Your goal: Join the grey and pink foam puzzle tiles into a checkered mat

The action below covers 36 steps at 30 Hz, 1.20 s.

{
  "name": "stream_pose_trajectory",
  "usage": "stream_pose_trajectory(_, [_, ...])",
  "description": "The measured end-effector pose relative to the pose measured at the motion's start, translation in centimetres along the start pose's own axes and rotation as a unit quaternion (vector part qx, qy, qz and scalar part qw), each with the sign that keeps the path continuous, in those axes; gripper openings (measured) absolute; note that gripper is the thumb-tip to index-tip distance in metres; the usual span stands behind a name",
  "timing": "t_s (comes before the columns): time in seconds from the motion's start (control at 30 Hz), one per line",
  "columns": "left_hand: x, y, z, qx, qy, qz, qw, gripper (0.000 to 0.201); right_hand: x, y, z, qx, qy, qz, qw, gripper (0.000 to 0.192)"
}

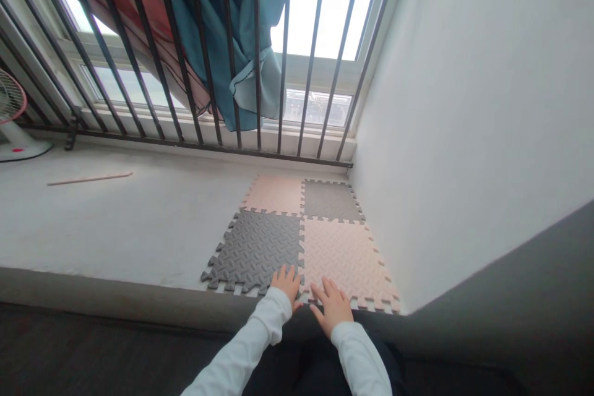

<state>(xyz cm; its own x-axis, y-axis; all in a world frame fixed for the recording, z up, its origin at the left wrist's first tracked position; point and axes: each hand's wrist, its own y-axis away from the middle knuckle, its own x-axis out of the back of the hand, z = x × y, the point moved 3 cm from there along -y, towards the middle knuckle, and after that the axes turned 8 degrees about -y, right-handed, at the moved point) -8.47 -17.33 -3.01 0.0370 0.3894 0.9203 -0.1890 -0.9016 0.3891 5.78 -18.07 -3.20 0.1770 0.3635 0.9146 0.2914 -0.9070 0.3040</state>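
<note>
Interlocking foam mat tiles lie joined in a square on the white ledge. The near left one is a dark grey foam tile (260, 244), the near right one a pale pink foam tile (341, 253). Behind them are another pink tile (273, 193) and a lighter grey tile (331, 200). My left hand (286, 286) rests with fingers spread on the front right corner of the dark tile. Beside it, my right hand (334, 304) has its fingers spread over the front left edge of the near pink tile. Neither hand holds anything.
A dark metal railing (232, 147) runs along the back before a window, with a blue curtain (208, 31) behind it. A white wall (464, 105) borders the tiles on the right. A thin pink stick (90, 179) and a fan (18, 142) are on the ledge (139, 235) at left.
</note>
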Motion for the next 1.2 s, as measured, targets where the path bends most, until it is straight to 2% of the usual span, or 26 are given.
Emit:
stream_pose_trajectory(0.1, [0.6,-0.1,0.2,0.014,-0.002,-0.008,1.000,0.071,-0.2,-0.1,0.2,0.009,-0.007,0.007,1.000,0.048])
stream_pose_trajectory(0.27, [1.1,0.0,-0.4,-0.021,-0.008,-0.001,1.000,0.067,-0.2,-0.1,0.3,0.005,-0.009,0.006,1.000,0.049])
stream_pose_trajectory(0.7, [0.2,-0.3,0.0,-0.017,-0.030,0.025,0.999,0.067,-0.1,0.0,0.2,0.002,-0.005,0.003,1.000,0.052])
stream_pose_trajectory(1.2, [-0.8,-0.6,0.6,-0.026,-0.050,0.042,0.998,0.059,0.1,0.2,-0.1,-0.002,0.000,-0.001,1.000,0.054])
